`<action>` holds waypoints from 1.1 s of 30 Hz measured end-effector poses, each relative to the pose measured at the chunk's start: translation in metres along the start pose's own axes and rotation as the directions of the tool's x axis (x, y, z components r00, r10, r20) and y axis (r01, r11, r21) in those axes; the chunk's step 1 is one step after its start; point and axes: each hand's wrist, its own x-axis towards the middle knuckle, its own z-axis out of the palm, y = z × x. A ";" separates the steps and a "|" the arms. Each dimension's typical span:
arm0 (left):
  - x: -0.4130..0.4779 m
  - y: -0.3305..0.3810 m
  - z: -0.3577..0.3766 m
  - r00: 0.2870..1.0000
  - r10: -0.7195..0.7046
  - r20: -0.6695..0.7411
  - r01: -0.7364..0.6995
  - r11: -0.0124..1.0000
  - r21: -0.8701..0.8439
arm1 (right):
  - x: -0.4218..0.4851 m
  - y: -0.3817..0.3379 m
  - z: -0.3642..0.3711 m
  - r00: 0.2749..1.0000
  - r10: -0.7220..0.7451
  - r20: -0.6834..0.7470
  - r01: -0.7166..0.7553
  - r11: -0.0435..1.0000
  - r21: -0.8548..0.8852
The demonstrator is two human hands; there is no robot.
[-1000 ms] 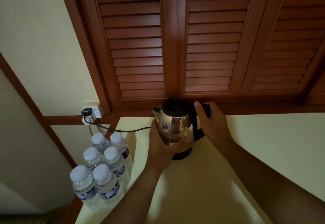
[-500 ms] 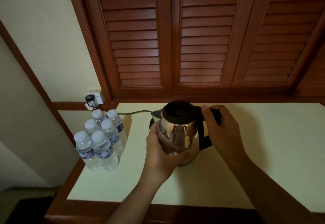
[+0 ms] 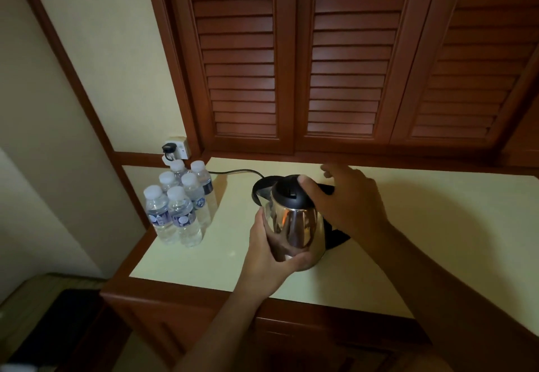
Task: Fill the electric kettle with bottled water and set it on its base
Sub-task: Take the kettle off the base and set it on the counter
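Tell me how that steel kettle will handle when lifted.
The kettle is probably light, likely empty: all six bottles are capped. Its polished steel wall may slip in the left hand gripping it. Rigid body, so it shouldn't flex.

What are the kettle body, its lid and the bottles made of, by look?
Kettle body: polished metal, likely stainless steel; mirror-like reflections.
Lid: black with a dull surface, probably plastic.
Bottles: clear plastic by the look, white caps; labels and contents show through.
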 end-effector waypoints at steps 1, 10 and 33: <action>0.000 0.000 0.001 1.000 -0.002 -0.006 0.002 1.000 0.007 | 0.007 -0.011 -0.003 0.998 0.000 0.064 0.006 0.996 -0.094; 0.000 0.000 0.003 0.999 -0.034 -0.025 0.036 0.998 0.059 | 0.027 -0.054 -0.007 0.982 -0.079 0.172 0.134 0.933 -0.333; -0.004 -0.006 0.002 0.990 0.055 -0.130 -0.042 0.994 0.101 | -0.112 0.041 0.030 0.951 0.254 -0.175 -0.096 0.781 0.617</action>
